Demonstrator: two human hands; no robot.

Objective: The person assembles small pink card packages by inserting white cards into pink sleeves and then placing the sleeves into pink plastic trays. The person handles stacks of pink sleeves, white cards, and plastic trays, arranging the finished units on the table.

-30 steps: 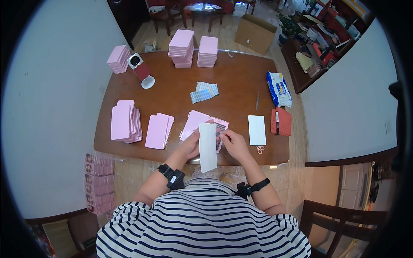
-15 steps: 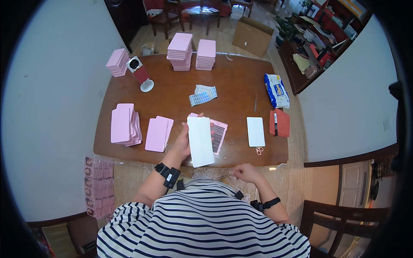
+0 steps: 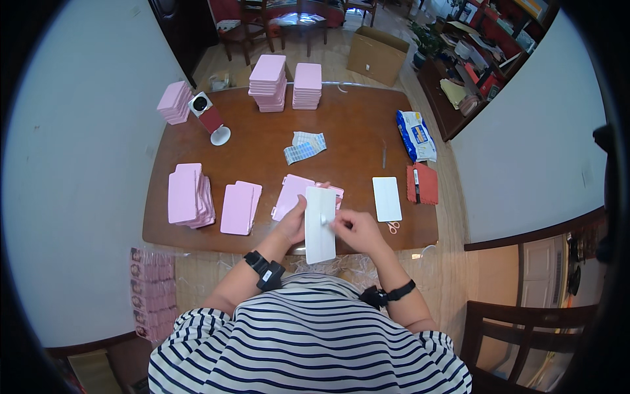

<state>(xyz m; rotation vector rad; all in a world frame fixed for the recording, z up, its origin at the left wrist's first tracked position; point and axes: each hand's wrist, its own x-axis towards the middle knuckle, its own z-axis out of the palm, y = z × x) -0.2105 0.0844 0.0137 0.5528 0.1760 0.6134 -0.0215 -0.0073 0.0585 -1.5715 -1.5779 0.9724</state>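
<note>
The brown wooden table (image 3: 341,131) spreads out beyond the grip, its near edge just under both hands. On it, far beyond the grip, stand two tall stacks of pink cards (image 3: 285,82); to the left of the grip lie two lower pink card piles (image 3: 210,200). The white rectangular sheet (image 3: 321,224) is held upright over the near table edge. The left hand (image 3: 292,223) clasps its left edge, thumb across the face. The right hand (image 3: 357,231) pinches something small and white at the sheet's middle. Just right of the grip lies a white card (image 3: 386,198), small scissors (image 3: 393,227) beside it.
</note>
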